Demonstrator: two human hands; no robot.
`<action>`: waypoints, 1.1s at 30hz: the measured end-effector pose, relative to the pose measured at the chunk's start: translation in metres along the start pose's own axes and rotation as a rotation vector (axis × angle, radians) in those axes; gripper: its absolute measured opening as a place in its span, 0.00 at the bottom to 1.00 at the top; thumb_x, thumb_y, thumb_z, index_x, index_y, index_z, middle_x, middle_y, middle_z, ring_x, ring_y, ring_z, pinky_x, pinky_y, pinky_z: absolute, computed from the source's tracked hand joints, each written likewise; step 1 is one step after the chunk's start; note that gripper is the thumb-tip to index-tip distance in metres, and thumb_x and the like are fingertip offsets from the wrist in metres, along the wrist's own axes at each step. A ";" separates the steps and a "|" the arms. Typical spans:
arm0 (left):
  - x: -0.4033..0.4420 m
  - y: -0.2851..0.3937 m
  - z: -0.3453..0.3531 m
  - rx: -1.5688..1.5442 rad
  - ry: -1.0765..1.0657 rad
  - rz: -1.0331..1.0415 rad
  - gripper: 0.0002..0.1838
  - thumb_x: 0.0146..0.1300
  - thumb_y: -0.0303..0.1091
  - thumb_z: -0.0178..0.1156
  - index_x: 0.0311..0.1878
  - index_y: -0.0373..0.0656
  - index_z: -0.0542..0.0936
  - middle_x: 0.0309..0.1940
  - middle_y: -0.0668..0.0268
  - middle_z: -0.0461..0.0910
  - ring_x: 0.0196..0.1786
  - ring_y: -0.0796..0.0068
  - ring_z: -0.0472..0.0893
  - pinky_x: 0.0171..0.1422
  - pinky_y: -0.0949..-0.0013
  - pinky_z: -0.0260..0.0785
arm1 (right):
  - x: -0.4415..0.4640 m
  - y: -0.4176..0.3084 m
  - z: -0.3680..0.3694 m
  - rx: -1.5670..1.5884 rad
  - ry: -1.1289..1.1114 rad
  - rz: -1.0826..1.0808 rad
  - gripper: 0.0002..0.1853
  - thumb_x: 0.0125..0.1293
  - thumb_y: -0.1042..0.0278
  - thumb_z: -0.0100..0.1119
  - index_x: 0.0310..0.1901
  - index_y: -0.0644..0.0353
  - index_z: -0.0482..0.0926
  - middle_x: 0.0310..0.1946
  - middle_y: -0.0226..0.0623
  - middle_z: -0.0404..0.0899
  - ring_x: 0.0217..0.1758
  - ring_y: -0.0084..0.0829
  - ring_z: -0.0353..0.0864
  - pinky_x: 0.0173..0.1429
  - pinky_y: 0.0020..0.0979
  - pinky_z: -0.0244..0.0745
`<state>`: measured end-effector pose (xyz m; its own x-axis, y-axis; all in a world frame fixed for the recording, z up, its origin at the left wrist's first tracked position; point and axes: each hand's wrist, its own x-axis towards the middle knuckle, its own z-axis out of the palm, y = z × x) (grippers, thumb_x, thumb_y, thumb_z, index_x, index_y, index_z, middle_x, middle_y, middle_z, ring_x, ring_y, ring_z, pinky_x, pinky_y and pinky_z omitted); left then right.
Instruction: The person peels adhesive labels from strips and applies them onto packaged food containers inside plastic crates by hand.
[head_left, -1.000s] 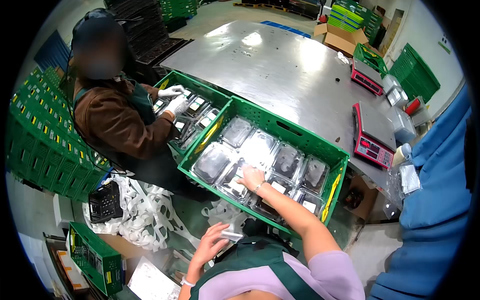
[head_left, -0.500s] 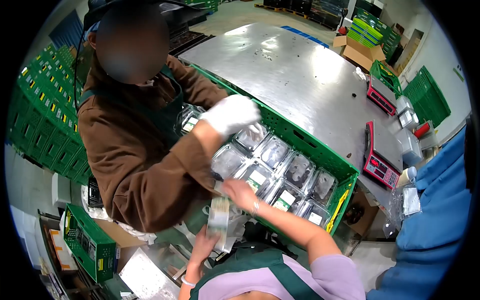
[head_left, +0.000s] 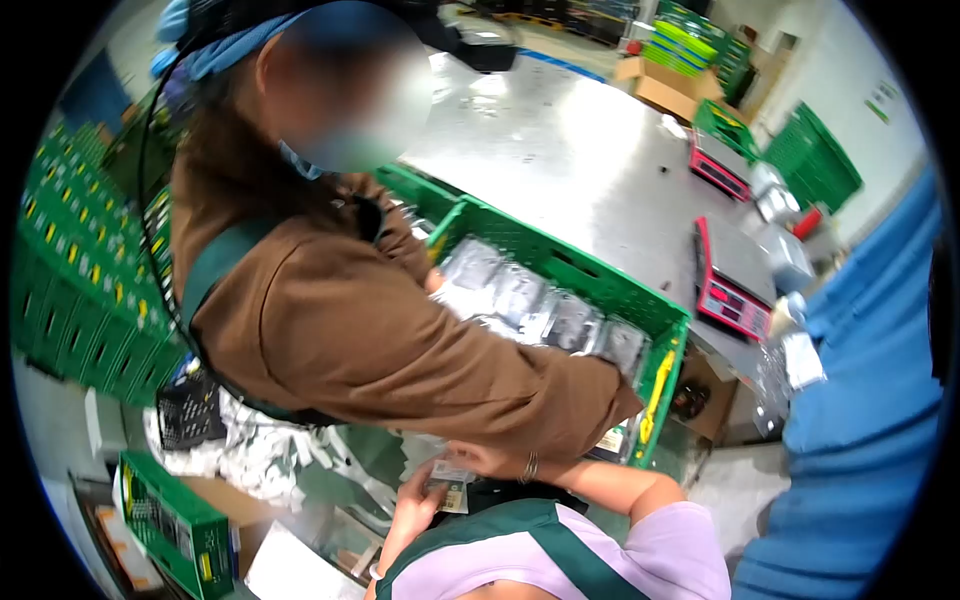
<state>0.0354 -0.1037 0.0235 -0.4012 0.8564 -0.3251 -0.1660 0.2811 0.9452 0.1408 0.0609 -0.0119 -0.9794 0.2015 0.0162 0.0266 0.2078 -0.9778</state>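
Note:
Close to my apron, my left hand (head_left: 417, 503) is closed on a strip of labels (head_left: 453, 492). My right hand (head_left: 484, 460) is at the top end of the strip with its fingers pinched; blur hides the exact grip. Just beyond my hands, a co-worker's brown sleeve (head_left: 450, 370) stretches across the green crate (head_left: 570, 260) and covers part of it. Clear plastic boxes with dark contents (head_left: 518, 295) stand in rows inside the crate. One box near the right end carries a white and green label (head_left: 612, 438).
A steel table (head_left: 560, 150) lies behind the crate, with two red scales (head_left: 738, 285) at its right. Stacked green crates (head_left: 85, 260) fill the left side. White paper strips (head_left: 260, 450) lie below the co-worker. A blue curtain (head_left: 860, 400) hangs at right.
My right hand has drawn back from the boxes to the label strip. The co-worker has leaned across, with the sleeve now stretched right over the crate. The view has shifted slightly.

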 end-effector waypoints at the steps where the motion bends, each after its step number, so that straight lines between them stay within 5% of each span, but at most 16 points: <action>1: 0.005 0.006 0.004 0.104 -0.049 0.017 0.19 0.56 0.23 0.52 0.53 0.33 0.70 0.40 0.58 0.77 0.41 0.73 0.76 0.49 0.73 0.66 | -0.018 -0.043 -0.004 -0.027 -0.029 0.146 0.14 0.67 0.64 0.45 0.49 0.61 0.72 0.44 0.39 0.75 0.48 0.33 0.73 0.56 0.31 0.64; 2: 0.010 -0.014 0.003 0.122 -0.083 -0.009 0.19 0.56 0.24 0.55 0.52 0.34 0.70 0.40 0.58 0.77 0.42 0.74 0.75 0.49 0.74 0.66 | -0.036 -0.026 0.001 -0.036 0.020 0.162 0.14 0.67 0.64 0.45 0.49 0.61 0.72 0.44 0.39 0.75 0.48 0.33 0.73 0.56 0.31 0.64; 4: 0.018 0.004 0.016 0.180 -0.211 -0.043 0.19 0.55 0.24 0.56 0.52 0.34 0.70 0.39 0.58 0.77 0.42 0.74 0.75 0.49 0.73 0.66 | -0.073 0.019 0.025 -0.623 0.381 -0.108 0.15 0.66 0.61 0.46 0.48 0.59 0.74 0.42 0.40 0.77 0.48 0.35 0.74 0.53 0.30 0.65; 8: 0.039 -0.001 0.047 0.248 -0.375 0.117 0.20 0.57 0.28 0.58 0.53 0.35 0.70 0.47 0.59 0.73 0.49 0.72 0.70 0.55 0.71 0.62 | -0.106 0.005 0.029 -0.505 0.712 0.069 0.11 0.58 0.63 0.54 0.38 0.57 0.79 0.35 0.42 0.78 0.40 0.40 0.77 0.45 0.35 0.71; 11: 0.052 -0.016 0.059 0.402 -0.532 0.322 0.20 0.59 0.34 0.56 0.54 0.38 0.69 0.53 0.61 0.67 0.53 0.70 0.66 0.57 0.70 0.59 | -0.131 -0.046 0.008 -0.521 0.602 0.404 0.09 0.54 0.66 0.56 0.35 0.59 0.79 0.33 0.43 0.78 0.34 0.42 0.78 0.38 0.36 0.72; 13: 0.054 -0.001 0.075 0.429 -0.581 0.061 0.20 0.58 0.38 0.57 0.50 0.36 0.70 0.41 0.59 0.74 0.42 0.68 0.72 0.49 0.69 0.63 | -0.138 -0.046 -0.002 -0.459 0.799 0.153 0.07 0.54 0.67 0.54 0.31 0.61 0.77 0.26 0.44 0.75 0.27 0.42 0.76 0.32 0.36 0.71; 15: 0.065 0.009 0.084 0.626 -0.707 0.011 0.20 0.58 0.38 0.57 0.50 0.35 0.70 0.38 0.53 0.76 0.38 0.62 0.74 0.45 0.66 0.66 | -0.144 -0.054 -0.033 -0.241 0.800 0.417 0.07 0.56 0.68 0.51 0.28 0.63 0.74 0.23 0.43 0.72 0.28 0.43 0.75 0.33 0.37 0.70; 16: 0.057 0.031 0.093 0.536 -0.634 0.156 0.19 0.56 0.38 0.58 0.46 0.34 0.71 0.34 0.48 0.76 0.32 0.58 0.77 0.40 0.66 0.67 | -0.145 -0.049 -0.062 -0.366 0.913 0.370 0.07 0.57 0.68 0.50 0.28 0.63 0.72 0.24 0.44 0.72 0.30 0.44 0.74 0.34 0.38 0.70; 19: 0.055 0.029 0.088 0.423 -0.696 0.293 0.12 0.59 0.30 0.53 0.46 0.38 0.74 0.39 0.52 0.77 0.41 0.60 0.79 0.45 0.69 0.68 | -0.141 0.001 -0.166 -0.815 1.114 0.343 0.07 0.58 0.67 0.51 0.35 0.60 0.68 0.30 0.47 0.71 0.35 0.48 0.73 0.37 0.42 0.69; 21: 0.062 0.016 0.070 0.443 -0.839 0.249 0.13 0.56 0.24 0.52 0.46 0.39 0.74 0.40 0.58 0.79 0.44 0.56 0.78 0.49 0.69 0.68 | -0.134 0.029 -0.212 -0.954 0.979 0.579 0.13 0.54 0.64 0.58 0.37 0.59 0.68 0.34 0.45 0.72 0.36 0.47 0.74 0.38 0.42 0.69; 23: 0.060 0.031 0.073 0.515 -0.792 0.556 0.13 0.55 0.23 0.52 0.46 0.38 0.74 0.43 0.60 0.78 0.45 0.56 0.78 0.49 0.68 0.67 | -0.131 0.083 -0.240 -1.009 0.797 0.739 0.21 0.46 0.60 0.66 0.39 0.57 0.68 0.35 0.44 0.73 0.39 0.47 0.75 0.40 0.43 0.70; 25: 0.053 0.034 0.074 0.628 -0.593 0.602 0.13 0.56 0.23 0.53 0.46 0.37 0.74 0.45 0.60 0.77 0.46 0.60 0.77 0.50 0.68 0.67 | -0.126 0.100 -0.253 -1.028 0.617 1.083 0.31 0.33 0.60 0.73 0.43 0.53 0.69 0.40 0.39 0.73 0.42 0.39 0.77 0.42 0.45 0.69; 27: 0.048 0.027 0.067 0.750 -0.390 0.636 0.13 0.56 0.23 0.53 0.46 0.35 0.74 0.47 0.61 0.76 0.46 0.64 0.77 0.50 0.69 0.67 | -0.126 0.098 -0.254 -1.162 0.679 1.012 0.31 0.34 0.60 0.72 0.44 0.51 0.69 0.42 0.37 0.72 0.44 0.35 0.75 0.43 0.45 0.67; 29: 0.045 0.015 0.061 0.092 -0.309 -0.167 0.12 0.57 0.23 0.53 0.46 0.33 0.74 0.47 0.60 0.75 0.45 0.74 0.75 0.49 0.72 0.67 | -0.110 0.095 -0.236 -1.203 0.636 0.728 0.28 0.40 0.61 0.69 0.46 0.52 0.69 0.41 0.39 0.71 0.43 0.38 0.75 0.41 0.44 0.68; 31: 0.042 0.026 0.080 -0.110 -0.168 -0.070 0.12 0.59 0.24 0.53 0.46 0.32 0.74 0.40 0.62 0.77 0.42 0.81 0.74 0.46 0.76 0.67 | -0.096 0.046 -0.177 -0.701 0.570 0.351 0.24 0.47 0.57 0.64 0.46 0.55 0.71 0.36 0.41 0.74 0.39 0.40 0.76 0.41 0.39 0.71; 33: 0.052 0.014 0.082 -0.016 -0.170 -0.023 0.11 0.59 0.23 0.53 0.45 0.32 0.75 0.35 0.64 0.78 0.39 0.82 0.74 0.44 0.78 0.67 | -0.088 -0.006 -0.117 -0.545 0.412 0.047 0.18 0.53 0.50 0.58 0.38 0.55 0.76 0.31 0.39 0.77 0.36 0.40 0.77 0.39 0.37 0.72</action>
<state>0.0860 -0.0199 0.0221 -0.2394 0.9110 -0.3357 -0.1880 0.2957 0.9366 0.2501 0.1542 0.0171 -0.8215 0.5473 0.1600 0.2698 0.6202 -0.7366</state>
